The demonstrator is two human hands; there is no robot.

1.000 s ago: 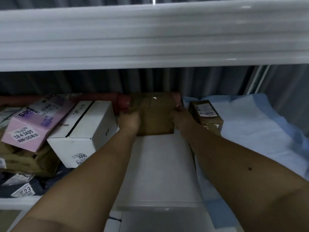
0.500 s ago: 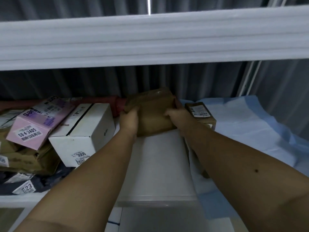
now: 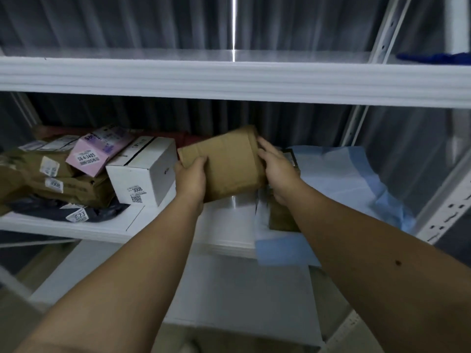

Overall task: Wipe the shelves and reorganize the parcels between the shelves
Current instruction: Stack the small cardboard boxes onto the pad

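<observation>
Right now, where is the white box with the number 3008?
In the head view, the white box stands left of centre on the middle shelf, between the pink parcel and the left hand.

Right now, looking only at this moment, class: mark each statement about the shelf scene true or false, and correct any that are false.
1. Both hands hold the brown cardboard parcel. True: the left hand grips its near corner and the right hand its far side.
2. The white cardboard box is labelled 3008. True.
3. The pink box lies under the white cardboard box. False: it leans on the brown packages left of it.
4. A blue sheet covers the shelf's right part. True.
5. The brown cardboard parcel lies flat on the shelf. False: it is raised and tilted.
</observation>
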